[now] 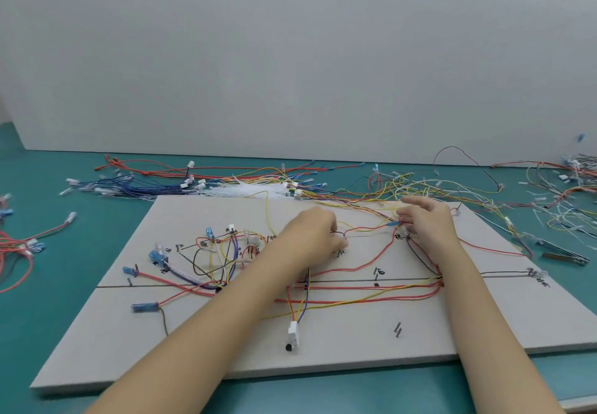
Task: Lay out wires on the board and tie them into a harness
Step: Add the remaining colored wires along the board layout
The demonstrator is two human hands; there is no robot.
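A pale grey board [355, 342] lies on the teal table, marked with black lines and set with nails. Red, yellow, blue and black wires [365, 294] run across it, ending in blue and white connectors. My left hand [310, 232] reaches over the board's middle and pinches a thin red wire [361, 229] at a nail. My right hand [423, 223] sits at the upper right of the board, thumb and finger pinching a small blue terminal [394, 223] on that wire, its other fingers stretched out. A white connector [293, 333] lies near the front.
Loose wire bundles [155, 184] lie behind the board, with white cable ties [248, 191] among them. More wires [19, 245] sprawl at the left and at the right [568, 207]. Metal cutters [563, 253] rest by the board's right edge. A grey wall stands behind.
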